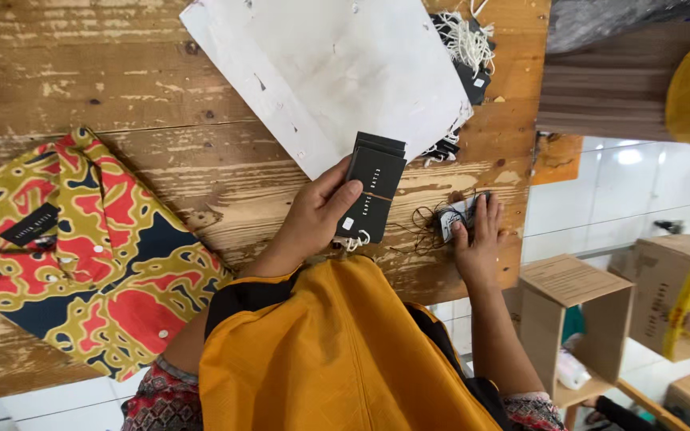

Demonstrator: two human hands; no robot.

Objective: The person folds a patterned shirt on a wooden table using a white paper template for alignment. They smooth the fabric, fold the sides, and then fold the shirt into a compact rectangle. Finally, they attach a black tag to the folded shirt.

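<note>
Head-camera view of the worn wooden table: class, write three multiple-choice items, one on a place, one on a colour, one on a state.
1. Where is the patterned button-up shirt?
A. at the table's left side
B. under the white sheet
C. in a cardboard box

2. What colour are the card tags in the left hand?
A. white
B. black
C. green

3. How is the right hand?
A. lifted, empty
B. flat on a small tag with thin string on the wooden table
C. gripping scissors

Answers: A, it lies flat left of both hands; B, the stack's faces are black; B, the fingers press down.
</note>
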